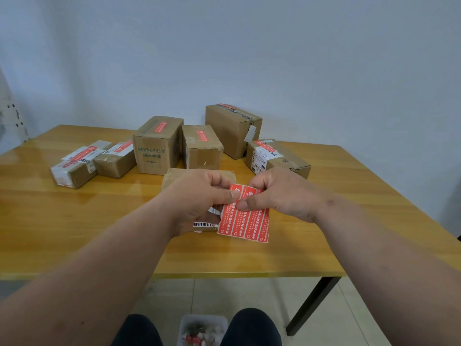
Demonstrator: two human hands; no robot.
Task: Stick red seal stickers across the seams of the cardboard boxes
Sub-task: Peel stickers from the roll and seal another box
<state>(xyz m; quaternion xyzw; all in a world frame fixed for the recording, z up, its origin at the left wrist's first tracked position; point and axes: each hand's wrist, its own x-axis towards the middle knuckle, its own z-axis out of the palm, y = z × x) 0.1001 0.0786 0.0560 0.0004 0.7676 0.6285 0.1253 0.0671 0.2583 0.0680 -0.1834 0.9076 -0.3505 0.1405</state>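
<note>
Seven cardboard boxes (157,146) on table (74,221); left hand (197,198), right hand (282,193), fingers pinching one sticker sheet (245,221)

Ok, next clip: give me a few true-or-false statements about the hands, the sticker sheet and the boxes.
1. Both hands, left and right, pinch the red sheet of seal stickers. True.
2. The brown cardboard box printed HYNAUT has no red sticker. False: one lies on its top.
3. A flat cardboard box lies under the hands. True.
4. The boxes sit on a grey metal table. False: the table is yellow-brown wood.
</note>
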